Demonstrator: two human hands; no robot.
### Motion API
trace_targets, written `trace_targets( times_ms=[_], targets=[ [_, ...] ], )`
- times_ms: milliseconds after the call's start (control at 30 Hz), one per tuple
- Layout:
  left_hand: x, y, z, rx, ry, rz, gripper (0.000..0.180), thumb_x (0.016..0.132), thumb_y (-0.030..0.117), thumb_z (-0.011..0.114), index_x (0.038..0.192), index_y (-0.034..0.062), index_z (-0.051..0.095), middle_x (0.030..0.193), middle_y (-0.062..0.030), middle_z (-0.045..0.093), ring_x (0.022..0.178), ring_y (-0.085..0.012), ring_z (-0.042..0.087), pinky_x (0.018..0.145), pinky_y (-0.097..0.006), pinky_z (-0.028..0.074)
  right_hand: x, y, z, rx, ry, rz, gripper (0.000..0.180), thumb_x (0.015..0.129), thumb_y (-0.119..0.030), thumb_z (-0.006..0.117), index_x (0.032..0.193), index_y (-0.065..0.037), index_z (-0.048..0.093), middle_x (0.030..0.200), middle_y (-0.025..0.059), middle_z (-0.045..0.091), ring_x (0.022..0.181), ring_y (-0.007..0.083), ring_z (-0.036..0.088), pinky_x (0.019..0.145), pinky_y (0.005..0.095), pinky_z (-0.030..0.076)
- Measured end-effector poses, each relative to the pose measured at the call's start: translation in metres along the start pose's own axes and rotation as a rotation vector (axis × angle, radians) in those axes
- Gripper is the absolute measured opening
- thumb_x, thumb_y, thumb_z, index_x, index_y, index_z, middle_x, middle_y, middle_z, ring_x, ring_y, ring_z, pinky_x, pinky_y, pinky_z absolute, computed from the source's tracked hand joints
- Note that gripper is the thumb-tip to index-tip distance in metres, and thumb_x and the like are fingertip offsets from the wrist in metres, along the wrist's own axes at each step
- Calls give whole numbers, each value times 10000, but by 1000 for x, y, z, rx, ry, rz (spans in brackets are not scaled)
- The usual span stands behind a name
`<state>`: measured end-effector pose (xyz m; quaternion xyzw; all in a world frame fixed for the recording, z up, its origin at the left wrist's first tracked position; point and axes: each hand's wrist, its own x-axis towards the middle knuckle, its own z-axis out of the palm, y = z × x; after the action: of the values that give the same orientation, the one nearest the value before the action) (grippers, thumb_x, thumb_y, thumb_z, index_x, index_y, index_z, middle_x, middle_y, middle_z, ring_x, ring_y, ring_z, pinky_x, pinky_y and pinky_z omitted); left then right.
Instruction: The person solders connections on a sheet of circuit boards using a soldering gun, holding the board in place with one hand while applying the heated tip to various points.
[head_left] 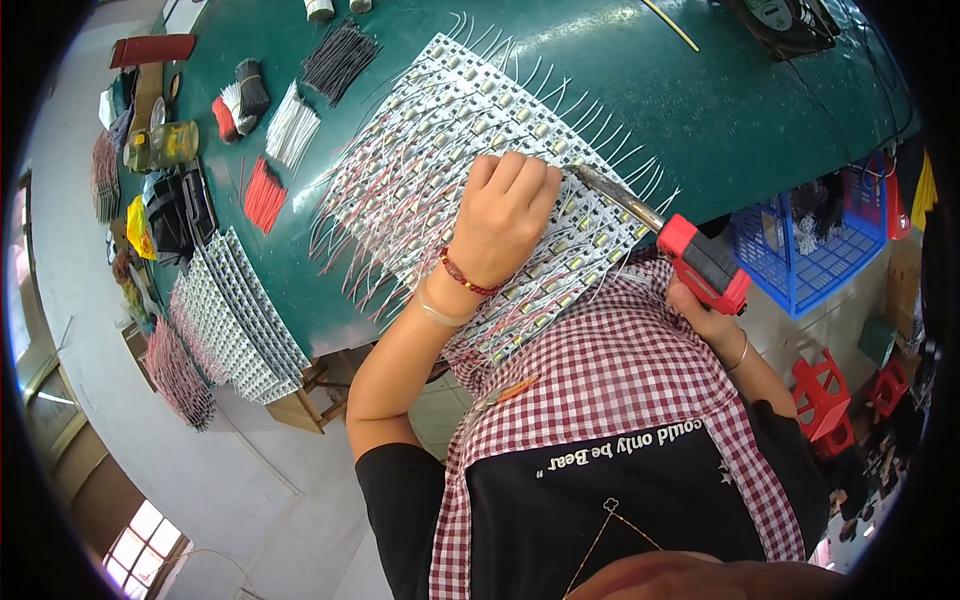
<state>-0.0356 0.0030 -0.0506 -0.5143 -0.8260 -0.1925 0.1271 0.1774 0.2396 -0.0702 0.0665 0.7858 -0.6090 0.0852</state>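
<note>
The green tabletop (680, 90) spreads under my left hand (505, 210) and forward of my right hand (705, 322). A white circuit-board panel (430, 150), bristling with thin red and white wires (345, 215), lies directly beneath my left hand. Well off to that hand's left hangs a stack of similar panels (235, 315); a blue plastic basket (800, 272) sits right of my right hand. That hand is closed around a red-and-black soldering iron (705, 265), its tip just beside my left fingers. Those curl over the panel, tips hidden, so I can't tell whether they pinch anything. Farther left lie black (340, 60), white (292, 127) and red wire bundles (264, 195).
</note>
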Motion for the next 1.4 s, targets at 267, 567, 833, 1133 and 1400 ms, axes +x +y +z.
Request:
trace_targets(
  times_ms=[267,567,833,1133,1400],
  targets=[
    [-1,-1,0,-1,6,4,214,719,80,585,919,22,635,820,-49,493,798,-195,510,722,-332,401,-4,-10,0,262,90,125,100,908,-113,647,941,-20,627,814,21,620,744,125,592,655,288,475],
    [1,0,2,26,63,-13,167,726,77,600,887,58,639,819,-37,502,793,-193,516,728,-341,400,0,-16,2,332,129,92,79,912,-95,632,910,-16,621,778,28,608,700,122,579,638,282,469],
    [7,25,-3,-233,60,-232,162,732,46,679,882,107,680,767,-24,489,761,-212,507,678,-351,362,5,-12,5,350,119,-2,454,983,-199,560,1331,48,403,680,75,519,555,135,491,574,296,465],
    [-6,22,-4,-167,-33,-229,186,738,23,707,906,102,692,781,-19,510,760,-209,506,669,-351,358,3,-10,5,424,122,-19,450,982,-184,551,1342,42,402,672,67,506,545,132,481,570,299,460],
    [-5,20,3,-64,26,-144,194,739,59,608,923,71,668,771,-38,465,749,-206,495,684,-346,373,-7,-3,3,382,87,25,434,984,-187,548,1332,38,420,678,63,514,570,133,484,605,307,461]
  ],
)
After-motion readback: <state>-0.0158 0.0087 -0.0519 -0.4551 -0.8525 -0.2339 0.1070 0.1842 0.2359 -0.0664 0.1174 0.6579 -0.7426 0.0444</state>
